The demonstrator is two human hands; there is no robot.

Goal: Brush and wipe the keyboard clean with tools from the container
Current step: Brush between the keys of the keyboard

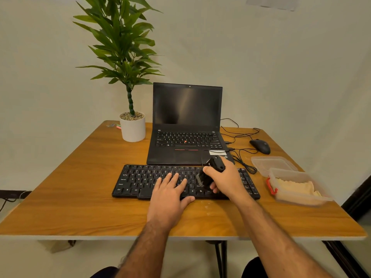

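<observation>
Head view — left hand flat on keyboard, right hand fingers gripping brush mid-keyboard.

Keyboard key legends: Q, W, E, R, T; A, S, D; Z, X, C; Ctrl, Alt; all to the left of the right hand's grip.
Laptop key legends: too small to read.
White sticker on laptop: unreadable.

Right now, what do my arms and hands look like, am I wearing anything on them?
Both forearms are bare up to the bottom edge of the picture, with no sleeve showing. The left hand and the right hand wear no gloves. No watch, bracelet or ring can be made out on either wrist or on the fingers. Dark hair shows along both forearms.
</observation>
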